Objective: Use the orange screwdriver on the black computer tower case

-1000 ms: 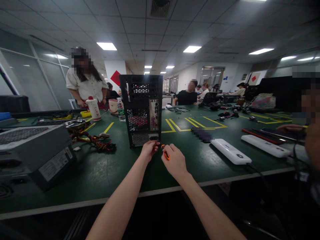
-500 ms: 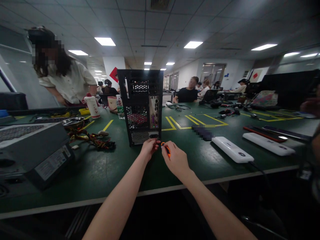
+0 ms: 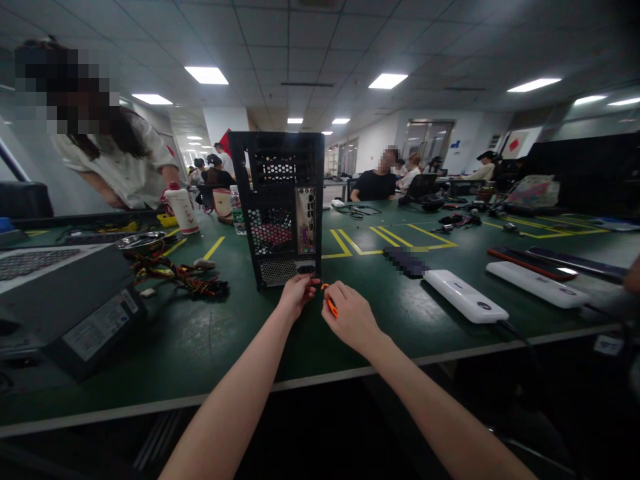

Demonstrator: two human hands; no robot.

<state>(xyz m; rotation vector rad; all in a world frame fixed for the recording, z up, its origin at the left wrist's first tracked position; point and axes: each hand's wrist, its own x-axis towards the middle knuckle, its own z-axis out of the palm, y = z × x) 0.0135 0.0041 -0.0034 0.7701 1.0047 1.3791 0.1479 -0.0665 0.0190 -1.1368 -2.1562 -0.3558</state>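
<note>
A black computer case (image 3: 240, 200) stands upright on the green table, its back panel with ports and mesh facing me. My left hand (image 3: 299, 293) is at the panel's lower right, below the power socket (image 3: 306, 269), with thumb and fingers pinched together. Whatever it pinches, if anything, is too small to make out. Just to its right, my right hand (image 3: 351, 313) is closed round an orange and black screwdriver (image 3: 333, 307). The tool's tip points toward the case's lower right corner and my left fingertips; whether it touches there I cannot tell.
At the left sits a grey power supply (image 3: 80, 300) with a bundle of cables (image 3: 195, 283) and a metal bowl (image 3: 143, 241). White power banks (image 3: 465, 297) and a phone (image 3: 533, 263) lie at the right. Across the table a person in a white shirt (image 3: 135, 163) leans in.
My view has shifted slightly, and the person at the left leans closer. My right hand has turned a little, showing more of the orange handle. The left hand stays at the case.
</note>
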